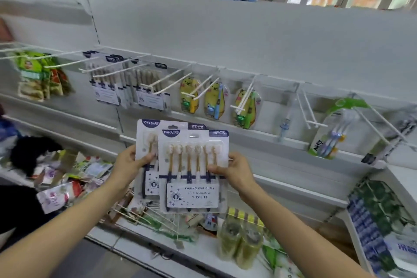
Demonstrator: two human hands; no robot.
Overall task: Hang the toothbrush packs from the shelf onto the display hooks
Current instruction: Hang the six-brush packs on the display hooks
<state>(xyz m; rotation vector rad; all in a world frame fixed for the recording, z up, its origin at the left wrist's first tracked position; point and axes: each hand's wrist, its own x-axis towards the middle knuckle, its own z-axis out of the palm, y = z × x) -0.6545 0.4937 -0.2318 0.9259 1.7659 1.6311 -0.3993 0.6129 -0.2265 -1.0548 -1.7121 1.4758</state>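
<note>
I hold two white VIKOJIFE six-toothbrush packs in front of the shelving, overlapping. The front pack [194, 165] is pinched at its right edge by my right hand [234, 171]. The rear pack [146, 142] sits behind and to the left, gripped at its left edge by my left hand [130, 162]. Above them white display hooks [167, 79] jut from a rail. Same-brand packs [106, 83] hang on the hooks at the left. Yellow children's toothbrush packs [214, 101] hang at the middle.
Snack bags [36, 74] hang at the far left and a green Aimix toothbrush pack [331, 133] at the right. Bare hooks [309, 108] stick out between them. The lower shelf [135, 232] carries loose packets, spare hooks and wrapped jars [241, 241].
</note>
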